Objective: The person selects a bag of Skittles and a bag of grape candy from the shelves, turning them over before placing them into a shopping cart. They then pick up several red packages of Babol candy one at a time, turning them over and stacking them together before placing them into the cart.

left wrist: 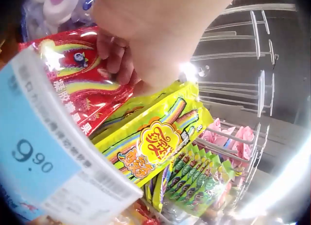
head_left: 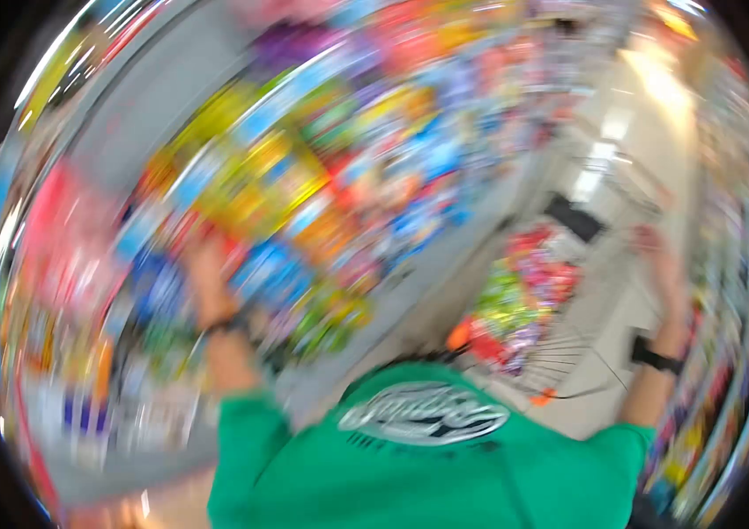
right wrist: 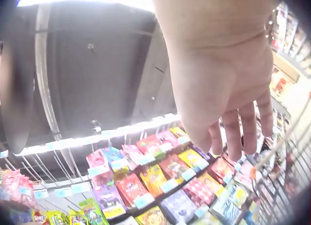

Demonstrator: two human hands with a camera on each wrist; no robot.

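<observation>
In the left wrist view, my left hand [left wrist: 141, 40] has its fingers curled against a red candy packet [left wrist: 80, 84] and grips it near its right edge. Yellow-green candy packets [left wrist: 155, 142] hang right beside it, behind a blue and white price tag [left wrist: 53, 152] reading 9.90. The head view is blurred; there the left hand [head_left: 207, 256] reaches into the colourful shelf display. My right hand [right wrist: 223, 89] has relaxed, extended fingers and holds nothing visible. In the head view this right hand [head_left: 656, 256] is beside a wire cart holding colourful packets [head_left: 524, 291].
Rows of hanging bags [right wrist: 155, 181] fill the rack in the right wrist view. Metal hooks [left wrist: 233, 55] stick out beside the left hand. A dark flat item [head_left: 574, 218] lies at the cart's far part. More stocked shelves [head_left: 736, 353] line the aisle's right side.
</observation>
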